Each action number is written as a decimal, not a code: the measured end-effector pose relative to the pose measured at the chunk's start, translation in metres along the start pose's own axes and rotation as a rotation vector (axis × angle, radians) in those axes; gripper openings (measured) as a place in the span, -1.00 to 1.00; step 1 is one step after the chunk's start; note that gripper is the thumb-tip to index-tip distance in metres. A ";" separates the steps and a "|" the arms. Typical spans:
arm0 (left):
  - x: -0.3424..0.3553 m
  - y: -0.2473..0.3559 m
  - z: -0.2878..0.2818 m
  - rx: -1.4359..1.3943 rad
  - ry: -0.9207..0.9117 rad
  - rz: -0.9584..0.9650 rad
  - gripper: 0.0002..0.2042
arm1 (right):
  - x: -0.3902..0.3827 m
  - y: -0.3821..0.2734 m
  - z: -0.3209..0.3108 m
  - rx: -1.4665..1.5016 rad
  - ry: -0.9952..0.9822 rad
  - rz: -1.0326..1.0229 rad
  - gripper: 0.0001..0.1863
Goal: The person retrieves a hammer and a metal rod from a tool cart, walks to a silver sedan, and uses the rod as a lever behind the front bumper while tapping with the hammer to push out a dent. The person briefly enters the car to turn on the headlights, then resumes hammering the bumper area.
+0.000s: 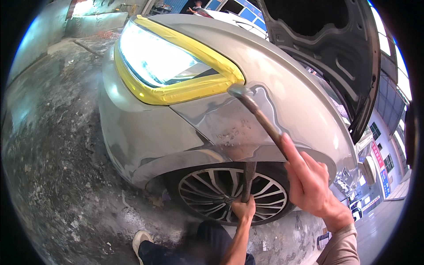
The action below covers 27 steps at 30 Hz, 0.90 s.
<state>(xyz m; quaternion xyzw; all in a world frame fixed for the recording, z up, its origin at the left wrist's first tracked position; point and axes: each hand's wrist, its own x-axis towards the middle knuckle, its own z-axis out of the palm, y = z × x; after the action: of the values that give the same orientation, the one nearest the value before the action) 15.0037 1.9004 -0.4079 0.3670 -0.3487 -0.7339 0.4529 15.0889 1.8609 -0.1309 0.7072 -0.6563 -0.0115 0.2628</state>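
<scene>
My right hand [309, 181] is closed round the handle of a hammer [266, 121]. The hammer's head is slightly blurred and appears over the front fender [287, 95] near the headlight's corner; whether it touches the metal I cannot tell. Lower down, my left hand [244, 208] grips a dark metal bar [249, 176] in front of the wheel [212, 194]. The bar stands nearly upright, and its upper end is hidden behind the wheel arch lip. Between hammer and bar lies a dull, sanded patch [232, 132] of bare metal.
Yellow masking tape [194, 90] frames the bright headlight [154, 55]. The raised hood [324, 57] stands at the upper right. My shoe [141, 240] rests on the stained concrete floor [57, 154]. A can [323, 240] stands beside my right sleeve. Another person [195, 7] is far behind.
</scene>
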 end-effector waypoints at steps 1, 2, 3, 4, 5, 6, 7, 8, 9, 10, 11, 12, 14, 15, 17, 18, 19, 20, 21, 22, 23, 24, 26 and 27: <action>0.000 0.001 0.000 -0.001 0.024 0.020 -0.75 | 0.001 0.001 0.001 0.003 0.040 -0.070 -0.20; -0.001 0.001 0.000 0.008 0.034 0.006 -0.75 | 0.001 0.002 0.002 -0.016 0.058 -0.104 -0.19; -0.001 0.001 0.000 0.025 0.058 -0.025 -0.74 | 0.002 0.003 0.002 -0.015 0.030 -0.089 -0.19; -0.001 0.001 0.000 0.085 0.034 -0.093 -0.74 | 0.002 0.005 0.002 -0.019 -0.104 0.038 -0.19; -0.001 0.001 0.000 0.039 0.075 -0.044 -0.74 | 0.001 0.006 0.001 0.012 -0.105 0.082 -0.21; -0.001 0.000 -0.001 0.006 0.087 -0.023 -0.73 | -0.002 0.008 -0.001 0.046 -0.033 0.045 -0.29; -0.001 -0.001 -0.001 0.008 0.052 -0.023 -0.73 | -0.005 0.010 -0.003 0.075 -0.003 0.077 -0.37; -0.001 -0.002 -0.002 -0.034 -0.002 -0.061 -0.72 | -0.009 0.012 -0.006 0.094 0.036 0.046 -0.39; -0.002 -0.003 -0.003 -0.042 -0.007 -0.034 -0.72 | -0.014 0.014 -0.009 0.101 0.075 0.034 -0.41; -0.002 -0.004 -0.004 -0.035 -0.013 -0.024 -0.72 | -0.019 0.017 -0.012 0.115 0.096 0.052 -0.42; -0.003 -0.004 -0.005 -0.012 -0.002 -0.039 -0.72 | -0.024 0.021 -0.014 0.128 0.117 0.071 -0.42; -0.004 -0.003 -0.005 -0.067 -0.001 0.001 -0.71 | -0.029 0.025 -0.014 0.143 0.120 0.099 -0.39; -0.008 -0.002 -0.007 -0.071 0.002 -0.041 -0.71 | -0.038 0.033 -0.013 0.173 0.150 0.216 -0.39; -0.010 -0.001 -0.007 -0.066 0.009 -0.070 -0.71 | -0.042 0.037 -0.012 0.176 0.174 0.209 -0.39; -0.013 0.003 -0.006 -0.082 0.006 -0.065 -0.69 | -0.050 0.042 -0.010 0.189 0.212 0.244 -0.39; -0.014 0.005 -0.004 -0.087 0.009 -0.064 -0.69 | -0.053 0.044 -0.010 0.199 0.222 0.219 -0.40; -0.016 0.006 -0.003 -0.091 0.032 -0.061 -0.68 | -0.055 0.046 -0.010 0.194 0.212 0.210 -0.39; -0.017 0.007 0.000 -0.085 0.029 -0.057 -0.68 | -0.057 0.048 -0.010 0.186 0.205 0.202 -0.39; -0.017 0.008 0.003 -0.082 0.047 -0.054 -0.67 | -0.059 0.049 -0.010 0.187 0.217 0.193 -0.38; -0.018 0.008 0.007 -0.078 0.067 -0.054 -0.66 | -0.060 0.050 -0.010 0.173 0.200 0.188 -0.38; -0.018 0.008 0.011 -0.093 0.041 -0.056 -0.66 | -0.062 0.050 -0.010 0.173 0.201 0.182 -0.37; -0.018 0.007 0.014 -0.110 0.016 -0.058 -0.65 | -0.063 0.050 -0.011 0.182 0.185 0.197 -0.37; -0.017 0.003 0.021 -0.170 -0.007 -0.050 -0.64 | -0.065 0.050 -0.011 0.152 0.185 0.153 -0.36; -0.016 0.001 0.024 -0.177 -0.002 -0.043 -0.65 | -0.065 0.049 -0.011 0.140 0.176 0.142 -0.36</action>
<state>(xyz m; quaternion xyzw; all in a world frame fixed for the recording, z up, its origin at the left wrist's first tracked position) 14.9890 1.9184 -0.3916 0.3323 -0.2750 -0.7717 0.4674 15.0389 1.9257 -0.1235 0.6739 -0.6782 0.1152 0.2696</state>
